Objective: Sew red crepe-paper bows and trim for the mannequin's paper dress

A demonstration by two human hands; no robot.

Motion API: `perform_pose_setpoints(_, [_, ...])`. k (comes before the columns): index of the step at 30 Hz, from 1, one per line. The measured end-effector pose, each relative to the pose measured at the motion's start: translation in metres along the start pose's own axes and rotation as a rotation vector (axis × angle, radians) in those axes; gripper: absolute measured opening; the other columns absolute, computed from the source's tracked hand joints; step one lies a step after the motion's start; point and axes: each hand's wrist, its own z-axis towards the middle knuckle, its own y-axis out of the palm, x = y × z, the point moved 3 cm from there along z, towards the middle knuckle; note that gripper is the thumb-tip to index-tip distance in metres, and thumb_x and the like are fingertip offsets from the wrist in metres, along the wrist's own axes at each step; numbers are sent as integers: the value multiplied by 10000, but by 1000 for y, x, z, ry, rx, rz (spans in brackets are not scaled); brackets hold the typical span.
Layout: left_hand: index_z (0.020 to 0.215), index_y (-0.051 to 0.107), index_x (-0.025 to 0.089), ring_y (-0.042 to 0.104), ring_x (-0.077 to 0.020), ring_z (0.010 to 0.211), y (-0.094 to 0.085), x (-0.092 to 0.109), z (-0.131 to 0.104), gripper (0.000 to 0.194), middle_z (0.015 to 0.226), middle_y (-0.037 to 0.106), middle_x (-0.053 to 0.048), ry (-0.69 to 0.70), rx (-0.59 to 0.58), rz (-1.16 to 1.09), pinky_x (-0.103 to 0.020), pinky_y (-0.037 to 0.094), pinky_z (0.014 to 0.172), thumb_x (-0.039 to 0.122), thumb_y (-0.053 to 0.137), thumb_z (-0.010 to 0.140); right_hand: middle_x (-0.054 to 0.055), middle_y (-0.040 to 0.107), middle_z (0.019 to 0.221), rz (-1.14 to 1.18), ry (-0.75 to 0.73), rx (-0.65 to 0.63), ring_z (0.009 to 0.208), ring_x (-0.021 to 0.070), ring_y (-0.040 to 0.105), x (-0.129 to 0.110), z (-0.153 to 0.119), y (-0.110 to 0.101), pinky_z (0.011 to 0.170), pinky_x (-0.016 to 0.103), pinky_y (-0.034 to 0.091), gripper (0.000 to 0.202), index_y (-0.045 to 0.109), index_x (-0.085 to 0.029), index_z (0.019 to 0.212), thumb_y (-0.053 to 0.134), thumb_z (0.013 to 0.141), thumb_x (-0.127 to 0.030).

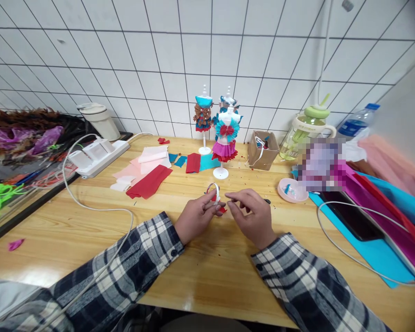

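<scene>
Near the middle of the table, my left hand [197,216] is closed, thumb against fingers, on a thin white looped strip [213,189] that stands up above the fingertips. A small piece of red paper [222,210] shows beside the left thumb. Just to the right, my right hand [252,214] has its thumb and index finger drawn together in a pinch; whatever is between them is too small to make out. Beyond the hands stands a small white dress form [229,115] in a turquoise, red and magenta paper dress.
Behind are other dressed forms [203,115] and a cardboard box [263,152]. Red paper [149,182] and a power strip [98,157] lie left. At right are a pink dish [293,196], a phone [352,216], a green-lidded bottle [302,131] and a loose cable [339,251].
</scene>
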Motion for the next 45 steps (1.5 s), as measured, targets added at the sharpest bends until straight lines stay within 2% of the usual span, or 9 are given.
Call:
perform_pose_setpoints(3, [1359,460,196,715,-192,819,1,3,-1,502,859,754,-22,29,-11,63,-276,541,776,331,521,879,41,678,823,-198,-167,-5,767,168,603,-7,-1,1,712,310,472,149,714,-240,937,657,812,-296])
perform_pose_setpoints(11, [1309,505,204,714,-182,818,2,6,-3,440,871,755,-12,72,-19,130,-255,539,759,329,503,887,19,694,786,-338,-220,-6,735,159,600,-8,-3,2,696,300,438,95,708,-242,893,640,831,-266])
perform_pose_setpoints(17, [1339,471,251,707,-197,879,0,6,-4,437,954,749,-17,115,-11,349,-266,520,774,332,456,910,17,688,785,-216,-92,-35,728,146,599,-9,-2,3,675,281,445,102,703,-224,852,605,822,-216])
perform_pose_setpoints(23, [1377,430,258,683,-258,955,-2,2,-2,457,1116,700,-84,119,-38,580,-338,510,794,301,415,922,-15,603,668,-45,152,-68,510,102,462,2,1,4,502,252,376,74,668,-206,752,601,786,-205])
perform_pose_setpoints(26, [1396,398,247,646,-247,1042,0,6,-3,500,1189,662,-88,168,-81,471,-343,490,872,309,465,905,-13,595,675,-53,141,-84,513,99,457,3,1,4,512,252,370,71,662,-199,765,597,789,-214])
perform_pose_setpoints(30, [1434,318,179,564,-267,1166,2,11,-5,776,1333,547,-139,214,-143,178,-362,443,984,401,669,778,-10,603,684,-54,66,-196,568,111,489,-2,-3,10,548,253,372,77,686,-217,801,609,801,-226])
perform_pose_setpoints(32, [1419,341,162,547,-276,1188,2,11,-5,763,1360,518,-150,210,-149,111,-366,432,1000,420,668,779,-10,599,679,-19,70,-235,577,113,492,-3,-4,13,552,250,374,82,692,-220,821,611,806,-224])
perform_pose_setpoints(40, [1396,382,180,555,-235,1146,4,7,-4,488,1274,586,-104,242,-119,226,-346,428,980,364,390,944,-16,585,659,104,170,-221,515,97,437,-1,-2,14,508,236,367,74,651,-187,746,594,789,-201])
perform_pose_setpoints(45, [1417,346,160,601,-180,865,2,9,-1,482,983,654,-76,201,-148,329,-298,473,826,333,278,972,-21,548,642,101,233,-141,522,97,448,2,-1,9,500,230,373,98,629,-185,738,569,804,-225])
